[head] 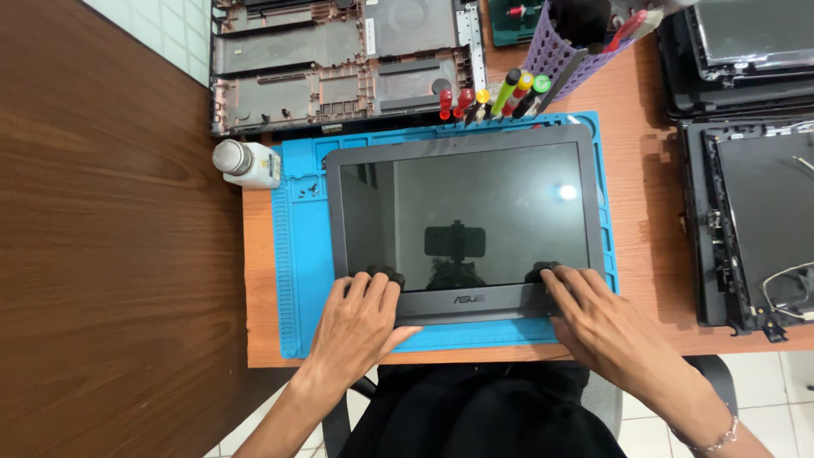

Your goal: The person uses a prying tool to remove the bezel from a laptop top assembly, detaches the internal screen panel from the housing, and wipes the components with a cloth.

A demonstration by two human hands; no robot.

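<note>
We press both hands, left (360, 318) and right (593, 309), fingers flat, on grey laptop screen panel (465, 216); white bottle (246, 163) beyond left hand.

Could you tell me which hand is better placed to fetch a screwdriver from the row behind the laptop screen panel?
Probably the right hand. The screwdrivers stand beyond the panel's far edge, right of its middle. The left hand rests on the near left corner, so its path across the panel is longer.

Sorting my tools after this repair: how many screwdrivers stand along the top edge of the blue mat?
6 at least, in a row behind the laptop screen panel: two red-handled, one yellow, one green-yellow, one orange-yellow, one green-capped. More may be hidden in the purple basket.
</note>
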